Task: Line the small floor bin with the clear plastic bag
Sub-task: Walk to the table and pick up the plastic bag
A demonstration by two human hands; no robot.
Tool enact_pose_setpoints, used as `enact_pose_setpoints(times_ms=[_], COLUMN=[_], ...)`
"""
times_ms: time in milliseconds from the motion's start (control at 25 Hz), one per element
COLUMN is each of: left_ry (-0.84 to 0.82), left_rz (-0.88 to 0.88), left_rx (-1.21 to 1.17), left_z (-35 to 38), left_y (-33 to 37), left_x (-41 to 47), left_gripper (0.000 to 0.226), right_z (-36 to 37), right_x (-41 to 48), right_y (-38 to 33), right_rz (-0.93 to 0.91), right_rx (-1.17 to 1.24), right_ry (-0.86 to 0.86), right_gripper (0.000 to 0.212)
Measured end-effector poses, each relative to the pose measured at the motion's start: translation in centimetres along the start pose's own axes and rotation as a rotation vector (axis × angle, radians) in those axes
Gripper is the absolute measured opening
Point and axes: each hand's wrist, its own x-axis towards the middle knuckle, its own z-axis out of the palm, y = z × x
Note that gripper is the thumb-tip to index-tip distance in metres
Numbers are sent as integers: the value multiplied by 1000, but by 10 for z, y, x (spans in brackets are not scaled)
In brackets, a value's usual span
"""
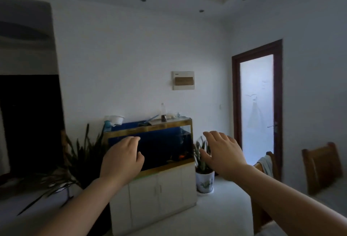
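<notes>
Neither the small floor bin nor the clear plastic bag is in view. Both of my arms reach forward at chest height, backs of the hands towards me. My left hand (123, 158) holds nothing, its fingers loosely curled and slightly apart. My right hand (223, 153) is spread flat with the fingers apart, also holding nothing. Both hands hover in the air in front of a fish tank, touching nothing.
A fish tank (165, 142) stands on a white cabinet (159, 196) against the far wall. Potted plants sit at its left (75, 162) and right (204, 177). A door (257, 108) is at the right, with wooden chairs (321, 166) and a table edge nearby.
</notes>
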Motion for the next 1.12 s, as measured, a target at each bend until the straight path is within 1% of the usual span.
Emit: enact_pose_setpoints(times_ms=[120, 240, 360, 480, 680, 800, 960, 1120], left_ry=[-50, -100, -134, -115, -121, -123, -138, -171], left_rz=[65, 129, 226, 337, 453, 532, 606, 686], left_rx=[-93, -183, -269, -298, -337, -398, -494, -578], left_z=[50, 99, 147, 186, 244, 273, 310, 348], left_y=[0, 29, 81, 141, 245, 309, 379, 439], left_x=[39, 69, 98, 128, 184, 207, 219, 224], left_gripper=[52, 56, 58, 56, 47, 50, 51, 53], right_z=[18, 27, 32, 30, 17, 5, -5, -2], right_x=[13, 10, 2, -4, -10, -18, -31, -45], right_y=[28, 63, 113, 170, 271, 327, 374, 405], right_rz=[112, 218, 329, 420, 553, 628, 720, 795], right_rx=[-99, -189, -263, -324, -449, -522, -607, -672], right_ry=[1, -14, -21, -4, 19, 26, 11, -23], right_gripper=[54, 52, 52, 53, 54, 55, 56, 53])
